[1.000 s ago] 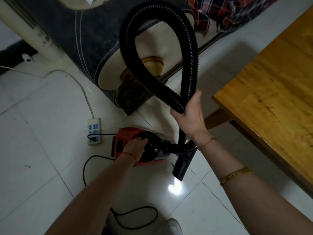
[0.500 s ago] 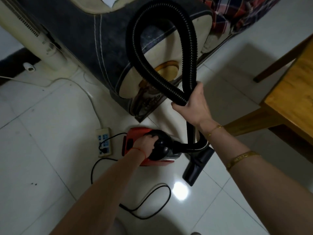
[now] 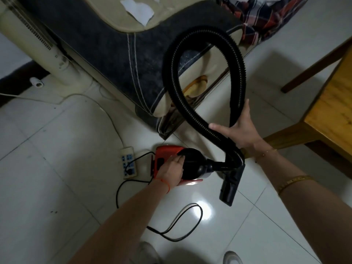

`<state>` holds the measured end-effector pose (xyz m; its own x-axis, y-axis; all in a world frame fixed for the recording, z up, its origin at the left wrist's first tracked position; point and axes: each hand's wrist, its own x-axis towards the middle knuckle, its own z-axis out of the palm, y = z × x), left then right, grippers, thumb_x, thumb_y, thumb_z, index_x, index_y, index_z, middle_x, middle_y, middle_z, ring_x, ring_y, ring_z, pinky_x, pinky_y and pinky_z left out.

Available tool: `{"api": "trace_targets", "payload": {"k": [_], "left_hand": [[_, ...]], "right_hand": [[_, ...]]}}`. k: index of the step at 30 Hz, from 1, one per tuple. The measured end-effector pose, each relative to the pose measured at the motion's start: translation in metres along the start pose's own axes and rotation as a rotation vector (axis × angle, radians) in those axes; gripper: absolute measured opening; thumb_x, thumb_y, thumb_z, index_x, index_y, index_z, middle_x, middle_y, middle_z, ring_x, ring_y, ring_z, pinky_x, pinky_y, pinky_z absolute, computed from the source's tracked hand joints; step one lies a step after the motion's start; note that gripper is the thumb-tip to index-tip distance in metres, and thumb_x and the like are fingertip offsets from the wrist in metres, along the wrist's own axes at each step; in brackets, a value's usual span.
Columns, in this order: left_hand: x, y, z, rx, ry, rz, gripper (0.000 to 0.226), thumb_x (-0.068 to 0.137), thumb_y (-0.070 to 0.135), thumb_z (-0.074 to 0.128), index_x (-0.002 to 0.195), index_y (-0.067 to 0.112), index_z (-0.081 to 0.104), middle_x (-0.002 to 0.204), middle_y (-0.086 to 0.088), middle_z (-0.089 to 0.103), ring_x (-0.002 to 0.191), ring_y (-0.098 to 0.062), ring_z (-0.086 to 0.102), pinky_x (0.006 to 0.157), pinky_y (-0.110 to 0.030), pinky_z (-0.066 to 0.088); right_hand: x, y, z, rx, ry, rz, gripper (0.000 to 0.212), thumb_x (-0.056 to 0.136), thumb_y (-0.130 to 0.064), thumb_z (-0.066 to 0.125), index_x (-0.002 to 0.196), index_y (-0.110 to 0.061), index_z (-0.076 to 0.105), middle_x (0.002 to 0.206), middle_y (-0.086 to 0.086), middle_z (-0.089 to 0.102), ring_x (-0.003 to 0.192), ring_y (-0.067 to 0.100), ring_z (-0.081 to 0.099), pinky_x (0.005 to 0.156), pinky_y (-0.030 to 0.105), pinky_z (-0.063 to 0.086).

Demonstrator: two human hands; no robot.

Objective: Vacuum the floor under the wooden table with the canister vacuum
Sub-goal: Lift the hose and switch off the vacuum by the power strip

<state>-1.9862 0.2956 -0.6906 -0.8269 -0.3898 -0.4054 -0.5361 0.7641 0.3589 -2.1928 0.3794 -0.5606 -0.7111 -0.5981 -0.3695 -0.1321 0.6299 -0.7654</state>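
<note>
The vacuum [image 3: 171, 164] sits on the floor [image 3: 57, 168] under the flat-fingered left hand [image 3: 171, 169]. The right hand [image 3: 240, 130] grips the looped hose [image 3: 190, 115], nearer the table [image 3: 335, 119] at right. The nozzle [image 3: 231, 184] hangs lengthwise toward the person, away from the table's near corner.

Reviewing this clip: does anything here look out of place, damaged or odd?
Yes. White paper scraps lie on the worn mat. The hose, held by the right hand, loops high. The left hand rests on the canister vacuum.

No readable text, label, brand, number or sign shows on anything here.
</note>
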Motion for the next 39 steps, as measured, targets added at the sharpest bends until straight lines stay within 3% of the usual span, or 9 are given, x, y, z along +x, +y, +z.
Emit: {"api": "trace_targets", "payload": {"k": [4,6,8,10,15,20,24,29,39], "left_hand": [[-0.024,-0.018,-0.019,-0.099,0.029,-0.019,0.045,0.099,0.015,0.038,0.144,0.012,0.035,0.142,-0.004,0.042,0.131,-0.018,0.039,0.102,-0.006,0.028],[-0.035,-0.029,-0.03,-0.104,0.039,-0.065,0.044,0.096,0.014,0.04,0.14,0.015,0.039,0.139,-0.004,0.046,0.128,-0.019,0.042,0.105,-0.019,0.034],[-0.043,-0.038,-0.037,-0.104,0.04,-0.087,0.046,0.094,0.014,0.042,0.139,0.014,0.04,0.139,-0.005,0.046,0.128,-0.02,0.041,0.107,-0.028,0.034],[-0.051,-0.044,-0.041,-0.081,0.033,-0.103,0.047,0.094,0.013,0.041,0.141,0.013,0.039,0.14,-0.006,0.044,0.131,-0.02,0.039,0.108,-0.027,0.034],[-0.062,-0.059,-0.042,-0.092,0.09,-0.136,0.043,0.094,0.013,0.043,0.137,0.015,0.043,0.136,-0.004,0.047,0.125,-0.019,0.044,0.102,-0.025,0.037],[-0.079,-0.075,-0.041,-0.15,0.198,-0.221,0.046,0.095,0.008,0.04,0.141,0.011,0.039,0.137,-0.006,0.046,0.125,-0.02,0.043,0.1,-0.025,0.035],[-0.098,-0.094,-0.031,-0.179,0.214,-0.303,0.05,0.094,0.009,0.042,0.144,0.011,0.037,0.144,-0.009,0.041,0.131,-0.023,0.04,0.105,-0.028,0.034],[-0.115,-0.116,-0.017,-0.221,0.229,-0.368,0.05,0.093,0.009,0.046,0.143,0.008,0.04,0.14,-0.014,0.045,0.127,-0.028,0.044,0.106,-0.034,0.037],[-0.128,-0.179,0.043,-0.267,0.341,-0.465,0.049,0.095,0.007,0.043,0.143,0.009,0.037,0.141,-0.01,0.043,0.127,-0.023,0.041,0.106,-0.031,0.034]], "right_hand": [[-0.012,-0.016,-0.012,0.088,0.073,0.065,0.093,0.085,-0.057,0.056,0.152,-0.022,0.004,0.156,-0.003,0.024,0.142,0.017,0.026,0.113,0.03,0.023],[-0.012,-0.022,-0.013,0.068,0.082,0.102,0.08,0.09,-0.056,0.05,0.152,-0.022,0.013,0.154,-0.003,0.029,0.14,0.02,0.031,0.114,0.033,0.025],[-0.013,-0.028,-0.008,0.008,0.073,0.117,0.076,0.091,-0.056,0.047,0.152,-0.022,0.016,0.155,-0.002,0.027,0.141,0.022,0.03,0.115,0.034,0.024],[-0.017,-0.038,0.004,-0.056,0.069,0.079,0.072,0.093,-0.053,0.045,0.151,-0.019,0.019,0.156,0.001,0.027,0.142,0.023,0.029,0.113,0.031,0.023],[-0.03,-0.061,0.036,-0.161,0.185,-0.184,0.051,0.095,-0.034,0.053,0.139,-0.012,0.039,0.13,0.008,0.055,0.119,0.024,0.053,0.091,0.023,0.039],[-0.041,-0.063,0.058,-0.206,0.28,-0.37,0.05,0.093,-0.023,0.055,0.139,-0.007,0.04,0.14,0.009,0.045,0.128,0.022,0.044,0.104,0.019,0.03],[-0.045,-0.055,0.074,-0.261,0.321,-0.407,0.05,0.094,-0.024,0.052,0.14,-0.008,0.039,0.149,0.008,0.036,0.138,0.02,0.034,0.116,0.032,0.029],[-0.053,-0.05,0.108,-0.345,0.131,-0.542,0.041,0.093,-0.018,0.054,0.133,-0.008,0.048,0.136,0.008,0.051,0.126,0.019,0.047,0.104,0.016,0.03],[-0.054,0.002,0.218,-0.492,-0.244,-0.55,0.038,0.094,-0.026,0.055,0.129,-0.012,0.054,0.13,0.007,0.056,0.118,0.022,0.055,0.099,0.028,0.04]]}}
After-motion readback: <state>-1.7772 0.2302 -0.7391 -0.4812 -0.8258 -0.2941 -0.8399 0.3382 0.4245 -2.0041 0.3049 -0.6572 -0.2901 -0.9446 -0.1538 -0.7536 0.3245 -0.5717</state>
